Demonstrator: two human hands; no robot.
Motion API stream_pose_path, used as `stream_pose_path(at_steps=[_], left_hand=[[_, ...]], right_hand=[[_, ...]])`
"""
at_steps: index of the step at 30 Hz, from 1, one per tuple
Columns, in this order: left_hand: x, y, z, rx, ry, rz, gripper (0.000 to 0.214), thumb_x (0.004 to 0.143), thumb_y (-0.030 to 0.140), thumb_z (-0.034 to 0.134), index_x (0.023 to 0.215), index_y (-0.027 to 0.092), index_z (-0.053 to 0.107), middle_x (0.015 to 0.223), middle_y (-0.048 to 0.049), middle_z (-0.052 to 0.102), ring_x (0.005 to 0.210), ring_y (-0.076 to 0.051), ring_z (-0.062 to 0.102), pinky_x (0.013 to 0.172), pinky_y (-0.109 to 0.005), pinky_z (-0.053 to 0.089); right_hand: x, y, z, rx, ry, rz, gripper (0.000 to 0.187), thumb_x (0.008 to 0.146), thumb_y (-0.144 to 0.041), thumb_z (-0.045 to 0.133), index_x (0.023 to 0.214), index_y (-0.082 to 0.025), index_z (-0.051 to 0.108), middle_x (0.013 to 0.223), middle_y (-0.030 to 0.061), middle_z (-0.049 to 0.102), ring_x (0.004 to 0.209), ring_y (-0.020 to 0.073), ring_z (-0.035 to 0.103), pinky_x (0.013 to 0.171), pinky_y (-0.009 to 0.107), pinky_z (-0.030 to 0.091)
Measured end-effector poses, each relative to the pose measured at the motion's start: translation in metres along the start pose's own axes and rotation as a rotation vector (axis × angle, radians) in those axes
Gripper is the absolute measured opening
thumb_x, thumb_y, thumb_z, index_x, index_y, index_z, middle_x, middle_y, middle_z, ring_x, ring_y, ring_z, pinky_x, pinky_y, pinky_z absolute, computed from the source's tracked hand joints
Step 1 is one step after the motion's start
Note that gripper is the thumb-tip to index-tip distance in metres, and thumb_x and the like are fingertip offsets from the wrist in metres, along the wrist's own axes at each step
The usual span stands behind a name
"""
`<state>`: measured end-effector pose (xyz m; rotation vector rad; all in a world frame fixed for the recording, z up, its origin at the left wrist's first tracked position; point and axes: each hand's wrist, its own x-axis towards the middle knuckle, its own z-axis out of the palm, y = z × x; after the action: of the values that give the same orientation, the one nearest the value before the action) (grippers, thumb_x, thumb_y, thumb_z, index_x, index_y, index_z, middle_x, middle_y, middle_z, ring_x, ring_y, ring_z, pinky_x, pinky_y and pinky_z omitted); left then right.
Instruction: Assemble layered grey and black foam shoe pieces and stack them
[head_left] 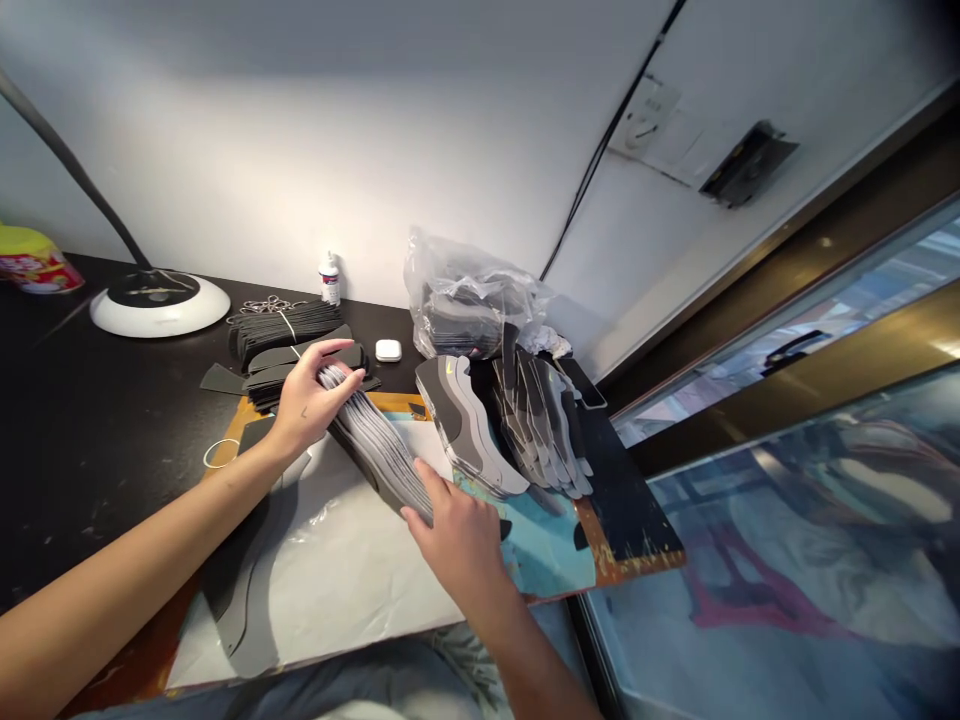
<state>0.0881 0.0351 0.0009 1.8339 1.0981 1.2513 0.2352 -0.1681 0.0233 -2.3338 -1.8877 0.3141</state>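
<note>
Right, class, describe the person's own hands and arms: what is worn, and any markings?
The left hand and right hand are bare, with no gloves, sleeves or watch showing. The left hand has a small dark mark on its back.

The person is wearing gray-blue pants [285, 690] and showing bare arms [135, 540], and the left hand [311, 400] is carrying a tiny dark mark [304, 412].

readable text: none | bottle label [329, 287]: too small | tin label [31, 268]: blurred
</note>
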Motion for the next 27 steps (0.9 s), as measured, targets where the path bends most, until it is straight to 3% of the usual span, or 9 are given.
stream_pose_path(at_steps=[5,7,10,12,16,20,23,27], left_hand=[[-0.002,-0.009,0.008,0.025,-0.066,-0.011,0.032,0.083,0.042,0.063,0.104,0.019,0.064,0.082,-0.0008,0.063,0.079,-0.020,0.061,0.081,-0.032,0.049],[-0.004,-0.011,0.013,-0.003,0.007,0.022,0.029,0.083,0.038,0.061,0.105,0.019,0.062,0.080,0.0002,0.061,0.076,-0.019,0.059,0.079,-0.030,0.048],[-0.005,-0.010,0.017,-0.021,0.108,0.065,0.031,0.082,0.035,0.061,0.109,0.020,0.058,0.081,0.0009,0.059,0.075,-0.018,0.059,0.077,-0.029,0.048],[-0.004,-0.010,0.018,0.026,0.072,0.044,0.031,0.081,0.035,0.059,0.109,0.021,0.057,0.083,0.0004,0.060,0.077,-0.019,0.060,0.077,-0.029,0.047],[0.006,-0.005,0.020,0.214,-0.035,-0.046,0.037,0.079,0.034,0.056,0.113,0.022,0.058,0.089,-0.0017,0.068,0.077,-0.022,0.063,0.076,-0.032,0.046],[0.017,0.019,0.022,0.483,-0.103,-0.037,0.045,0.080,0.037,0.056,0.123,0.025,0.056,0.099,-0.0046,0.072,0.081,-0.027,0.067,0.069,-0.033,0.043],[0.015,0.046,0.019,0.693,-0.211,0.023,0.048,0.085,0.043,0.052,0.129,0.023,0.053,0.084,-0.0048,0.072,0.074,-0.029,0.068,0.057,-0.030,0.036],[0.007,0.082,0.002,0.883,-0.239,0.107,0.056,0.085,0.054,0.046,0.130,0.021,0.050,0.063,-0.0025,0.063,0.059,-0.031,0.064,0.048,-0.028,0.025]], right_hand=[[-0.001,-0.006,-0.003,-0.115,-0.080,0.058,0.056,0.090,-0.038,0.068,0.140,-0.020,0.049,0.109,0.0126,0.073,0.097,0.0274,0.072,0.078,0.035,0.055],[-0.001,-0.012,-0.004,-0.133,-0.090,0.061,0.057,0.089,-0.041,0.070,0.137,-0.018,0.051,0.106,0.0126,0.072,0.097,0.0279,0.071,0.078,0.036,0.056],[0.000,-0.021,0.000,-0.171,-0.064,0.065,0.075,0.083,-0.051,0.074,0.142,-0.014,0.045,0.107,0.0155,0.070,0.097,0.0290,0.070,0.077,0.038,0.057],[0.003,-0.025,0.006,-0.224,-0.030,0.071,0.084,0.082,-0.052,0.076,0.146,-0.010,0.041,0.112,0.0193,0.067,0.097,0.0293,0.069,0.076,0.038,0.058],[0.012,-0.027,0.015,-0.269,0.011,0.087,0.081,0.083,-0.046,0.077,0.144,-0.004,0.043,0.110,0.0205,0.065,0.096,0.0288,0.067,0.075,0.037,0.059],[0.018,-0.026,0.014,-0.197,0.032,0.082,0.102,0.079,-0.053,0.078,0.153,-0.002,0.030,0.110,0.0220,0.064,0.098,0.0305,0.065,0.080,0.042,0.058],[0.015,-0.029,0.017,-0.154,0.070,0.037,0.119,0.074,-0.054,0.081,0.160,-0.010,0.011,0.119,0.0236,0.061,0.100,0.0321,0.063,0.082,0.046,0.057],[0.006,-0.034,0.031,-0.122,0.187,-0.031,0.120,0.074,-0.050,0.081,0.161,-0.021,0.003,0.142,0.0269,0.046,0.109,0.0346,0.061,0.089,0.051,0.054]])
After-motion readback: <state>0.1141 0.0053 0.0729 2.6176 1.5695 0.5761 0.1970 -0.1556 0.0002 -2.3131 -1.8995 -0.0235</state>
